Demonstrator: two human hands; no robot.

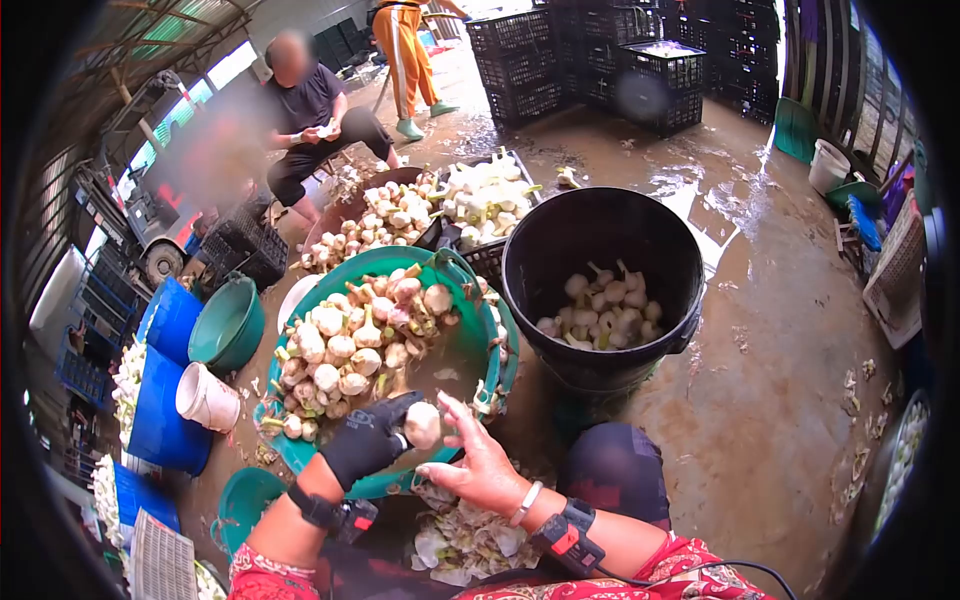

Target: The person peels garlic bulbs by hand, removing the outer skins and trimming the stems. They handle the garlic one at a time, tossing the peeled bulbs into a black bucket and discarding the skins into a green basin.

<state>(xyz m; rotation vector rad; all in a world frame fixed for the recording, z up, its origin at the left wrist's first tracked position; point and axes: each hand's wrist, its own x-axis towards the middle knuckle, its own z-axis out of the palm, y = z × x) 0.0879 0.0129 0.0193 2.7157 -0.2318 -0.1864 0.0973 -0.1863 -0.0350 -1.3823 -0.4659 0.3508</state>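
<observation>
My left hand (pixel 368 441), in a black glove, grips a white garlic bulb (pixel 422 426) over the near rim of a wide green basin. My right hand (pixel 487 472) is bare, its fingers and thumb spread just to the right of that bulb. Inside the green basin (pixel 475 385) lies a heap of unpeeled garlic bulbs (pixel 345 350) with short stems. A tall black bucket (pixel 600 375) stands to the right, with cleaner white garlic bulbs (pixel 605 310) at its bottom. Below my hands is a pile of garlic skins (pixel 465 540).
Beyond the basin are more garlic bulbs (pixel 395 210) and a crate of white garlic (pixel 488 200). A seated person (pixel 310 105) holds something white; another person (pixel 403 60) stands behind. Black crates (pixel 515 65) are stacked at the back. Blue tubs (pixel 170 410) and a white bucket (pixel 208 398) line the left.
</observation>
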